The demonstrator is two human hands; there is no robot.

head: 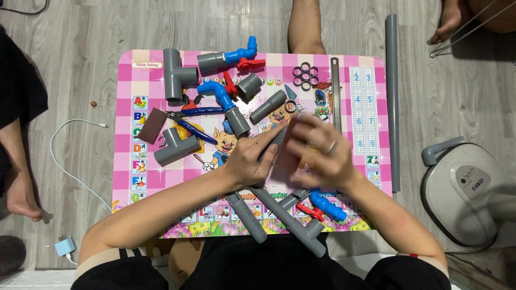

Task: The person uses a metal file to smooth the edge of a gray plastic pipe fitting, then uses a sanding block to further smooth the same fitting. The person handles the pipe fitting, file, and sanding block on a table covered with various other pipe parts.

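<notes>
Both hands meet over the middle of the tabletop point(124, 96), a small pink checkered one with cartoon pictures. The left hand point(252, 156) has its grip closed around a short grey pipe piece point(277, 140), fingers wrapped along it so it stays put. The right hand point(317, 150) is blurred, fingers spread over the other end, so I can't tell if its grip is actually closed on anything or just resting there; looks like it's steadying the same piece. Right under the wrists, at the near edge, a long grey pipe assembly point(285, 217) sticks out over the edge toward the lap, with a blue elbow point(327, 207) and a red valve handle point(309, 211) beside it. Going outward to the left side, there's a grey tee fitting point(174, 144) and blue-handled pliers point(188, 128), probably parked within easy reach. The far edge has another grey tee point(174, 78), a blue tap point(242, 53), a cluster of dark rings point(305, 75) and a hacksaw blade point(336, 91). A long grey pipe point(393, 102) lies on the floor along the right edge.
</notes>
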